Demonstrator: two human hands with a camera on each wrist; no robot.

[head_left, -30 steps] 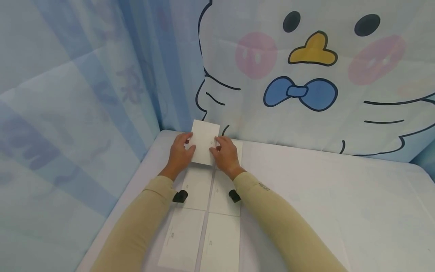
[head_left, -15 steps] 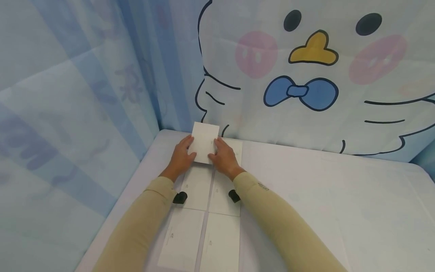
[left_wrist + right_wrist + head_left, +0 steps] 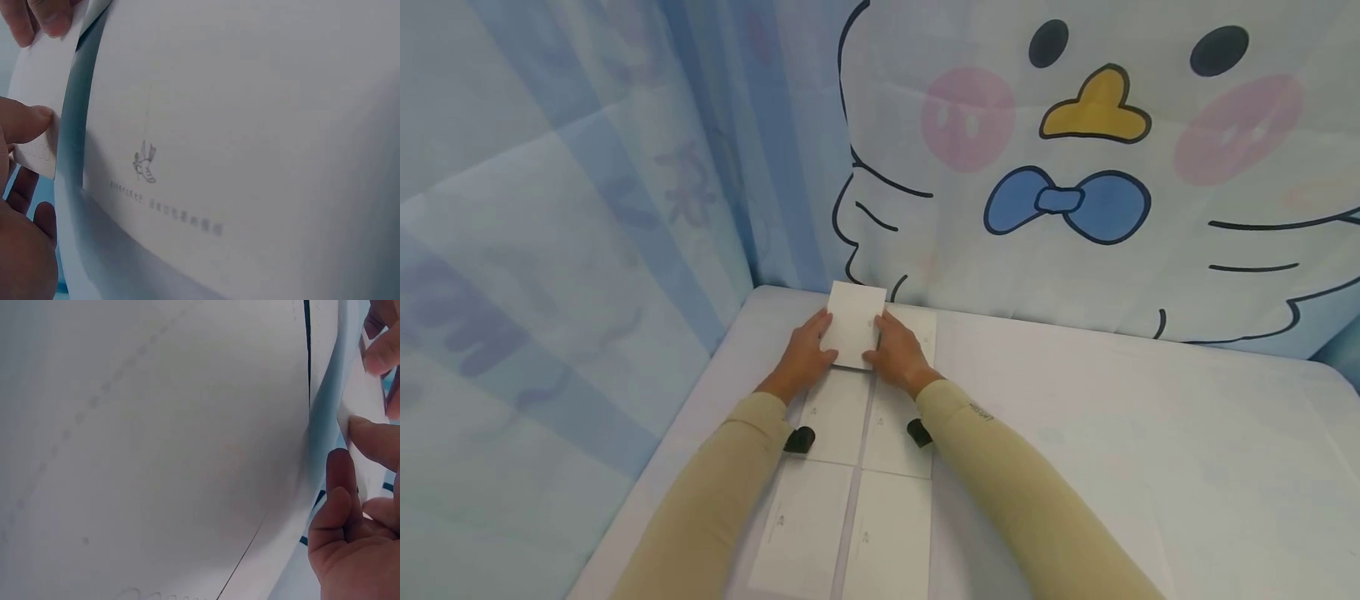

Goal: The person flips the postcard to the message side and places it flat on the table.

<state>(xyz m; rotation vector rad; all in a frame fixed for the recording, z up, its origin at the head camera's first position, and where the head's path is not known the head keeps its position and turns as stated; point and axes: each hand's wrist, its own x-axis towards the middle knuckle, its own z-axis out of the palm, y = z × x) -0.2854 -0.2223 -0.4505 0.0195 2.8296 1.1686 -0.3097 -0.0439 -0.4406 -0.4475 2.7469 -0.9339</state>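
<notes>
Both hands hold a white card (image 3: 854,327) by its opposite sides at the table's far left. The left hand (image 3: 801,358) pinches its left edge, thumb near the lower corner. On the other side the right hand (image 3: 901,350) pinches the right edge. In the right wrist view, the right thumb (image 3: 375,439) lies on the card's face, other fingers curled below. A dark line shows under the card's near edge; whether it touches the table cannot be told. Another white card (image 3: 917,325) lies partly under the right hand.
More white cards lie flat in two columns towards the person, such as one card (image 3: 801,525) and its neighbour (image 3: 887,533). In the left wrist view, a card (image 3: 250,112) bears a small bird drawing and print. A patterned curtain (image 3: 1075,267) hangs behind the white table (image 3: 1112,433).
The held card has come down and slightly nearer to the person, lying flatter. Both hands have moved with it, still at its sides. The other cards have stayed put.
</notes>
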